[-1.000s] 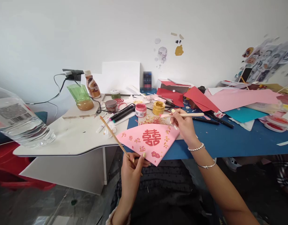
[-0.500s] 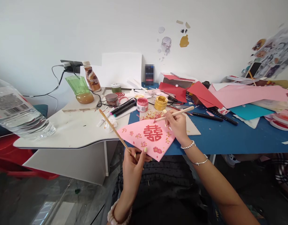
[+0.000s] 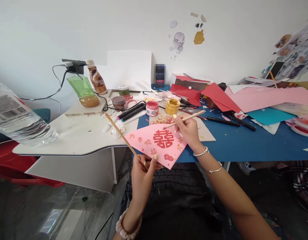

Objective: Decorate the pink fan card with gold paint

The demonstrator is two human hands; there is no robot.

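Note:
My left hand (image 3: 144,173) is closed around the lower end of a thin wooden paintbrush (image 3: 120,132) that slants up to the left. Its thumb presses on the near edge of a pink paper sheet (image 3: 141,146). On that sheet is a large red double-happiness character (image 3: 163,138), with small gold characters and red flowers around it. In my right hand (image 3: 188,131) is a second, pale wooden paintbrush (image 3: 195,116), pinched between the fingers. Its tip meets the paper at the top of the red character. Just behind stand open jars of red paint (image 3: 152,108) and yellow paint (image 3: 172,106).
Black markers (image 3: 132,112) lie left of the jars. A cut green bottle (image 3: 83,91) holds murky liquid beside a coffee bottle (image 3: 96,78). At far left a large water bottle (image 3: 23,115) tilts. Red envelopes (image 3: 220,96) and pink paper (image 3: 266,97) pile up on the right.
The view has tilted down slightly, so the scene sits a little differently. Both hands keep their holds, and the right brush tip stays near the top of the red character.

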